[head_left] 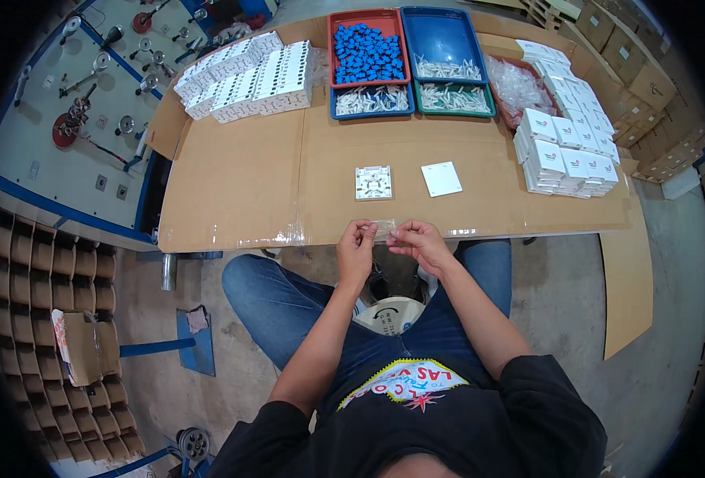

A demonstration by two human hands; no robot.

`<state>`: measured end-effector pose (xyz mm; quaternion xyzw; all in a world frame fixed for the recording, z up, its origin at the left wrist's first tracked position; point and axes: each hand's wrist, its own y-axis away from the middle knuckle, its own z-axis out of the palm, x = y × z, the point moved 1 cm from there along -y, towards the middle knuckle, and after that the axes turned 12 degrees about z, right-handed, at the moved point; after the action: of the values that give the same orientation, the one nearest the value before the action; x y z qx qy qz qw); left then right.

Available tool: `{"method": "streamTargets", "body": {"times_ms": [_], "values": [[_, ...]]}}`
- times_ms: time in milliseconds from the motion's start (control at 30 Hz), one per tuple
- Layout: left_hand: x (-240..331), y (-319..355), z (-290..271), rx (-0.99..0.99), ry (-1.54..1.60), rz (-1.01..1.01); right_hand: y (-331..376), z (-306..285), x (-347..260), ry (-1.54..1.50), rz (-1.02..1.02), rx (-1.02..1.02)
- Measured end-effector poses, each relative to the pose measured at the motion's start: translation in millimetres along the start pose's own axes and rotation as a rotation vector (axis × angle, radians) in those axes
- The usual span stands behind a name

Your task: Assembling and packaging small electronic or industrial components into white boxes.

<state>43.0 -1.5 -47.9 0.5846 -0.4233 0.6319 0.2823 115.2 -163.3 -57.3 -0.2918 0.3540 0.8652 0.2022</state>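
My left hand and my right hand pinch a small clear plastic bag between them at the table's front edge. Its contents, if any, are too small to make out. Just beyond my hands lies an open white square tray-like plastic part with molded details inside. To the right of it is a flat white square cover, set apart from the tray. Both lie on the cardboard-covered table.
Blue bins and a red bin at the back hold blue plastic pieces and small white parts. A bin of clear bags stands beside stacked white boxes at right. More white units are stacked back left.
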Motion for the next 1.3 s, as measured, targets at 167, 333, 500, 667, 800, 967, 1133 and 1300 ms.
{"method": "streamTargets", "body": {"times_ms": [167, 333, 500, 667, 800, 967, 1133, 1300], "values": [[-0.4, -1.8, -8.9, -0.020, -0.062, 0.045, 2.0, 3.9, -0.1, -0.011, 0.004, -0.003], [66.8, -6.0, -7.7, -0.152, -0.619, 0.574, 5.2, -6.7, -2.1, 0.132, -0.007, 0.075], [35.8, 1.5, -9.7, -0.443, -0.712, 0.554, 1.7, -1.7, 3.0, 0.299, -0.037, 0.087], [39.2, -0.5, -5.3, -0.455, -0.684, 0.517, -1.2, -2.8, 6.9, 0.449, -0.131, 0.096], [37.7, -2.1, -6.7, -0.441, -0.688, 0.539, -1.0, -1.4, 7.1, 0.431, -0.145, 0.078], [27.9, -2.8, -7.9, -0.392, -0.626, 0.462, 3.1, 4.0, -1.1, 0.443, -0.137, 0.098], [25.8, -7.0, -7.0, -0.418, -0.570, 0.413, 0.7, -3.1, -0.9, 0.447, -0.149, 0.105], [26.9, -7.8, -2.7, -0.417, -0.489, 0.375, -0.5, -5.6, 0.3, 0.446, -0.144, 0.102]]}}
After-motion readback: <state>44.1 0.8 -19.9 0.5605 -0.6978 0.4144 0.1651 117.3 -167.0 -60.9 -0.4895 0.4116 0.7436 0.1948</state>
